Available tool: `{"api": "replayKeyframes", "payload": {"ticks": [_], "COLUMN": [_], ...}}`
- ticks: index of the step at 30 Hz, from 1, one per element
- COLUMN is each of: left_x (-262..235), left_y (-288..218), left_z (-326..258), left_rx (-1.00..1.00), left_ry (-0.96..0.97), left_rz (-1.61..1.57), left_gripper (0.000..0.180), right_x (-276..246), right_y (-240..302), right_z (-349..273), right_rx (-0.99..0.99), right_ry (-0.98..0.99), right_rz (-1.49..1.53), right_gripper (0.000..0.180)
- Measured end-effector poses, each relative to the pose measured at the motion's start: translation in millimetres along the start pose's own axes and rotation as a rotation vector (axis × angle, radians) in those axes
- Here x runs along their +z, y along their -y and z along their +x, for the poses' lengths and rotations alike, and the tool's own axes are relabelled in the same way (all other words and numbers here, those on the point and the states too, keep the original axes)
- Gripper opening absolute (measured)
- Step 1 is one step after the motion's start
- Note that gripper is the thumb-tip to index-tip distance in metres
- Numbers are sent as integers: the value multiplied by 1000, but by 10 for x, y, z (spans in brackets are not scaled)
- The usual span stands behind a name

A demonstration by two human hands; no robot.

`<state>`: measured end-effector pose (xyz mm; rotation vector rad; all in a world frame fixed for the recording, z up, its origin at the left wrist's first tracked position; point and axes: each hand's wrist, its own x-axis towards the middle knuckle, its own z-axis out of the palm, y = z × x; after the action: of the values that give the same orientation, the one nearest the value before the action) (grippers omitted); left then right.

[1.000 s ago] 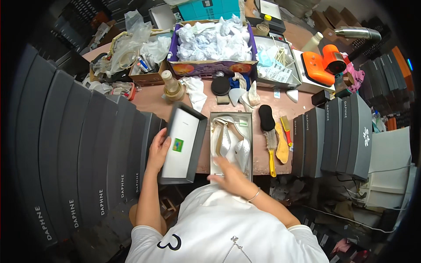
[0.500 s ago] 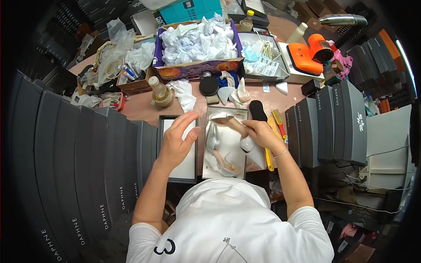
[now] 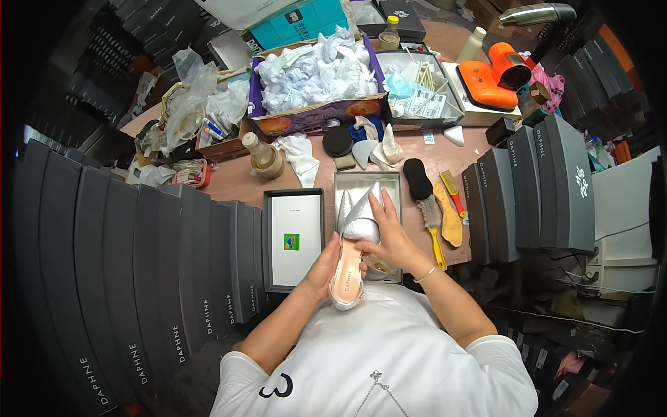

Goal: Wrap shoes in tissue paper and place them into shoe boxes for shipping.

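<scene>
A silver pointed-toe shoe (image 3: 362,228) with a beige insole is held between both hands, its toe pointing away and its heel end close to my shirt. My left hand (image 3: 323,270) is closed around the shoe's left side near the heel. Across the right of the toe lies my right hand (image 3: 394,244), its thumb at the shoe's opening. Below is an open shoebox (image 3: 368,178) with a second silver shoe (image 3: 345,204), mostly covered by the held one and my right hand. Left of it lies a dark-rimmed box lid (image 3: 294,208), white inside with a green sticker.
Dark shoeboxes stand in rows at left (image 3: 160,257) and right (image 3: 526,187). Right of the open box lie a black insole-shaped pad (image 3: 417,178), a tan one (image 3: 449,215) and brushes (image 3: 453,193). Behind are a glass bottle (image 3: 262,158), a crumpled-paper carton (image 3: 316,73) and an orange device (image 3: 490,71).
The shoe was in my right hand alone, tilted over the box. It has turned toe-away and come nearer me. My left hand, open and empty before, has closed on it.
</scene>
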<state>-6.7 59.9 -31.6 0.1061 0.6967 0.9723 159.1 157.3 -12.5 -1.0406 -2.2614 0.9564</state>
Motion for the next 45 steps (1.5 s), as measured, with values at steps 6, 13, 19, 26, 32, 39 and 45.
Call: {"api": "replayKeyframes", "payload": {"ticks": [6,13,19,26,32,39,45], "left_x": [259,-401,-403,-137,22,130,32], "left_y": [150,-369,-106,130,102,341,356], "left_z": [-157,-183,-125,285,33,-44,-84], "left_rx": [229,406,238,192,-21,-11,8], "left_ry": [-234,-438,-380,-392,-61,-197,-193], "left_rz": [38,474,702,153,129,-40,-293], "left_gripper": [42,59,65,31,25,38,47], "right_x": [342,367,591,-125,47,194,327], "right_y": [-189,-443,-220,639,29,234,174], "right_z": [123,-435,-626,-253,30,-101,-241], "right_rx": [166,153,153,14,-51,-170,-139], "right_ry": [73,626,424,347,-13,-34,53], "right_rz": [496,-197,-361,-28,197,-309,-155], "right_gripper": [95,48,25,38,65,37,29]}}
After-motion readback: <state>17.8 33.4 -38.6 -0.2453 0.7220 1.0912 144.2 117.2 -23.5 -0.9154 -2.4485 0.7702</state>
